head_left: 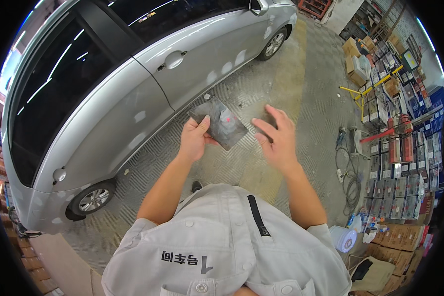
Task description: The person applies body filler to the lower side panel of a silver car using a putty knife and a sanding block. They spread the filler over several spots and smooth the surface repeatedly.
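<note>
My left hand (196, 138) grips a flat dark grey plate (234, 133) by its left side, thumb on top. On the plate sits a smear of pale grey paste with a small pink dab (228, 120) in it. To the right of the plate is my right hand (278, 140), its fingers spread and nothing seen in them; it is apart from the plate. Beyond my left hand stands a silver car (118, 103), with several pale, dull patches on its doors and side.
Along the right side are stacked boxes (397, 187), a yellow metal stand (362, 91), a red metal piece (380, 135) and a coiled grey cable (351, 190) on the floor. A white bucket (344, 238) stands at the lower right. The floor (311, 123) has a yellow stripe.
</note>
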A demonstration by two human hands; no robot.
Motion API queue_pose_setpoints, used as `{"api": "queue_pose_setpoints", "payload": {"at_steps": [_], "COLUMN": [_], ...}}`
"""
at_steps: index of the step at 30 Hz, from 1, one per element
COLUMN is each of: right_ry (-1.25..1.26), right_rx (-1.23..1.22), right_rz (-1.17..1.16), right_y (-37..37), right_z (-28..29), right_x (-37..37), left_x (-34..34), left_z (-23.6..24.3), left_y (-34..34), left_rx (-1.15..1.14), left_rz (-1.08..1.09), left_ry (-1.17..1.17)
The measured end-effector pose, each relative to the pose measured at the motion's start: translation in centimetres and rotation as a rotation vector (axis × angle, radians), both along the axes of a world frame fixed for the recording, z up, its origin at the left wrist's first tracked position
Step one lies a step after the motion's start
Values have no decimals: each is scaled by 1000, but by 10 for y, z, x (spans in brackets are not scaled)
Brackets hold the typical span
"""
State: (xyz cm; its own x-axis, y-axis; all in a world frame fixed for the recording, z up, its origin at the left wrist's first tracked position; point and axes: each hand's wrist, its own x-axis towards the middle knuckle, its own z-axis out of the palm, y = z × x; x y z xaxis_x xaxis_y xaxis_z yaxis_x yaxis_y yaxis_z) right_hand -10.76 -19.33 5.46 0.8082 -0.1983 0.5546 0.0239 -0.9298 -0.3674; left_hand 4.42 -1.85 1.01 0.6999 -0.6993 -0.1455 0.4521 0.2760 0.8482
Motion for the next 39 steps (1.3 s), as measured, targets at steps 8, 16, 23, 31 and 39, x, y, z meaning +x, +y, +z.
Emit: {"api": "queue_pose_setpoints", "payload": {"at_steps": [8,16,23,31,39], "right_ry": [302,193,251,47,204], "right_rx": [-33,807,648,1209,1043], "right_rz": [118,322,168,28,-35], "right_y": [20,6,-9,-8,14], "right_z": [9,13,0,-14,-16], "right_x": [2,7,-4,-3,-3], "left_x": [-10,-17,-12,-9,-39], "left_z": [-4,-5,-5,1,1], "left_y": [-5,-6,6,-5,-13], "left_rx": [159,67,-180,-214,92], "left_rz": [77,-81,-17,202,31], "left_ry": [-2,19,34,-33,-455]}}
